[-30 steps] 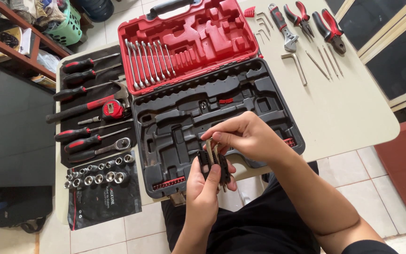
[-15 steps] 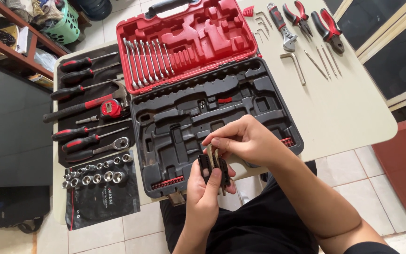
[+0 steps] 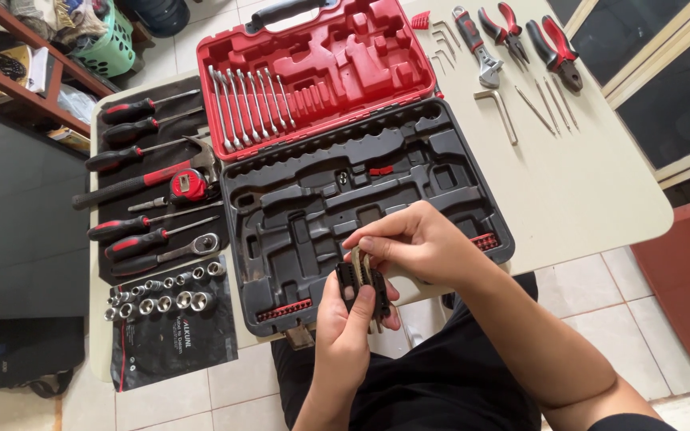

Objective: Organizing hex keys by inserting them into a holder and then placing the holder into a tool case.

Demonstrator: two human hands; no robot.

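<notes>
My left hand (image 3: 347, 327) grips a small black bit holder (image 3: 351, 283) from below, its thumb across the front, just off the table's near edge. My right hand (image 3: 417, 239) reaches over it and pinches a metal bit (image 3: 358, 262) standing in the holder's top. Behind both hands lies an open tool case: a black tray (image 3: 313, 199) with mostly bare moulded slots, and a red lid (image 3: 337, 56) with a row of combination wrenches (image 3: 249, 100) clipped in.
On a dark mat at left lie screwdrivers (image 3: 133, 108), a hammer (image 3: 141, 182), a tape measure (image 3: 187, 186), a ratchet (image 3: 169, 254) and several sockets (image 3: 161, 295). At far right are pliers (image 3: 553, 48), an adjustable wrench (image 3: 477, 48) and hex keys (image 3: 501, 112). A shelf and green basket (image 3: 109, 44) stand at far left.
My right hand has slid slightly down toward the bit holder, fingers still on the metal bit. The left hand holds the holder in about the same place.
</notes>
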